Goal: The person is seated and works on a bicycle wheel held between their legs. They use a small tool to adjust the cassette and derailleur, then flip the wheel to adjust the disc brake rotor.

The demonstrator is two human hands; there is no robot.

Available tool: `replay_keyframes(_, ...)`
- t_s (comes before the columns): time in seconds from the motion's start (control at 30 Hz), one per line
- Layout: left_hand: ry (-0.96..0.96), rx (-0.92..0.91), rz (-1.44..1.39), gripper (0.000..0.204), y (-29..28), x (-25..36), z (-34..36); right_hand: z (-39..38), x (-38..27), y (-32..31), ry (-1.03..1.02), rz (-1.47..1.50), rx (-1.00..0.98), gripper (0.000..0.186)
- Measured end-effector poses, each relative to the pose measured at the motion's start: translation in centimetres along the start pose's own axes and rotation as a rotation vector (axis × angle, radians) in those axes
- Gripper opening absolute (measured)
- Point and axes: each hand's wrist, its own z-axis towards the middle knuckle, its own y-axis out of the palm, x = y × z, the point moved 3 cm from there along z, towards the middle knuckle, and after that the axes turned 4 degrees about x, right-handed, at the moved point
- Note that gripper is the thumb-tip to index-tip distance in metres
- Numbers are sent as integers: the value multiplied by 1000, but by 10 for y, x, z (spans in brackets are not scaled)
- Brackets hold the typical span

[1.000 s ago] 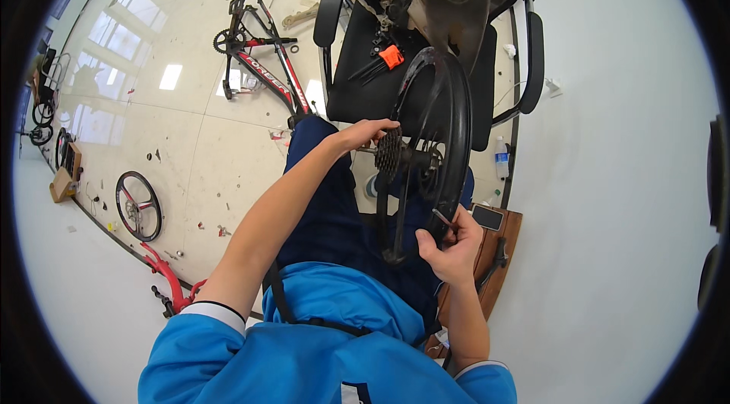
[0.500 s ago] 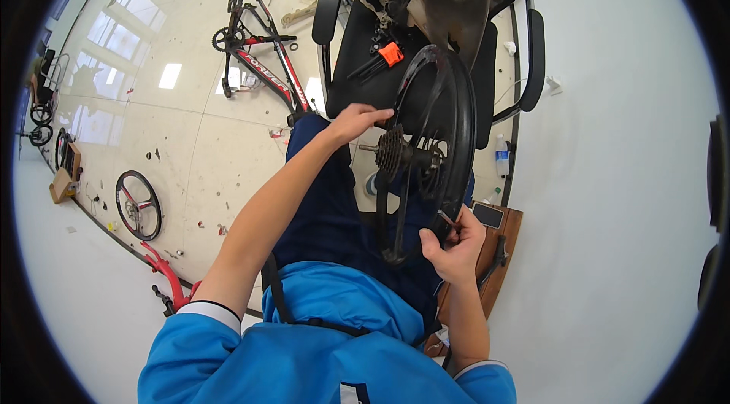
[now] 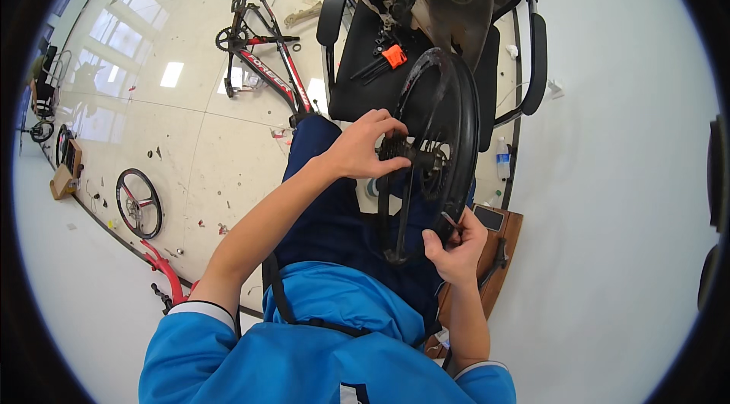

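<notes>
A black bicycle wheel [image 3: 465, 130] stands upright between my knees, its tyre on and its spokes broad. My left hand [image 3: 366, 149] curls round the rear cassette [image 3: 395, 148] at the hub, thumb below and fingers above. The hand covers part of the sprockets. Low on the tyre's near right side, my right hand [image 3: 458, 248] is closed on a thin, bar-shaped tool [image 3: 450, 218] whose end lies against the tyre edge. The fingers hide the rest of that tool, so its exact kind cannot be made out.
Ahead, a black armchair [image 3: 357, 100] carries bike parts with an orange piece [image 3: 395, 55]. A red-black bicycle frame [image 3: 266, 73] lies on the floor to the left, with a small wheel [image 3: 139, 204] nearer. By my right arm, a phone [image 3: 487, 217] rests on a wooden stool [image 3: 502, 271].
My left hand has moved from the wheel's far left rim down and toward the hub, and now wraps the cassette. My right hand keeps its place on the tyre.
</notes>
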Motion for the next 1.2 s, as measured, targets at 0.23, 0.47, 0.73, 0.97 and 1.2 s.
replay_keyframes(0.23, 147, -34, 104, 46, -8, 6, 6, -1, 0, -1, 17, 4, -2, 28)
replay_keyframes(0.47, 101, -49, 89, 48, -6, -3, 11, 0, 3, -3, -7, -14, -9, 27)
replay_keyframes(0.73, -290, -58, -90, 49, 10, -36, 18, 0, -1, 0, 0, -5, -13, 26)
replay_keyframes(0.97, -152, 19, -7, 43, 7, -26, 11, 1, -2, 0, 19, -29, -25, 27)
replay_keyframes(1.2, -616, -94, -152, 47, 19, -61, 24, 1, 1, 0, -18, -8, -35, 26)
